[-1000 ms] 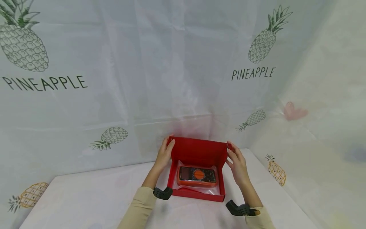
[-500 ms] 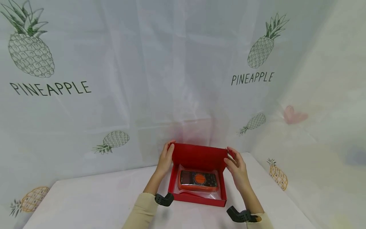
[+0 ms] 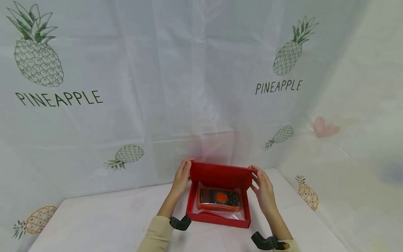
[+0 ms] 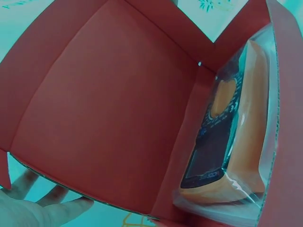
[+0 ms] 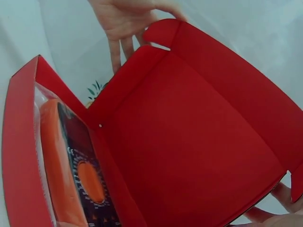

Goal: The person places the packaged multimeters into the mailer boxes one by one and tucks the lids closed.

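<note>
A red cardboard box [image 3: 218, 219] stands on the table with its hinged lid [image 3: 220, 174] raised at the back. Inside lies an orange-and-black multimeter [image 3: 219, 199] with an orange dial, wrapped in a clear plastic bag [image 4: 260, 201]. My left hand [image 3: 181, 179] holds the lid's left upper corner, fingers along its outer side. At the opposite corner, my right hand [image 3: 265, 191] grips the lid with fingers bent around the edge. The right wrist view shows the lid's inside [image 5: 189, 137] bare, with side flaps folded inward.
The white-covered table [image 3: 119, 217] meets a pale curtain [image 3: 189, 87] printed with pineapples close behind the box. Another pale sheet [image 3: 355, 182] hangs along the right side. Black wrist cameras [image 3: 180, 222] sit on both forearms.
The lid's top edge has come slightly lower over the multimeter, both hands moving with it. My right fingers have shifted a little at the corner. The head view has tilted up slightly.
</note>
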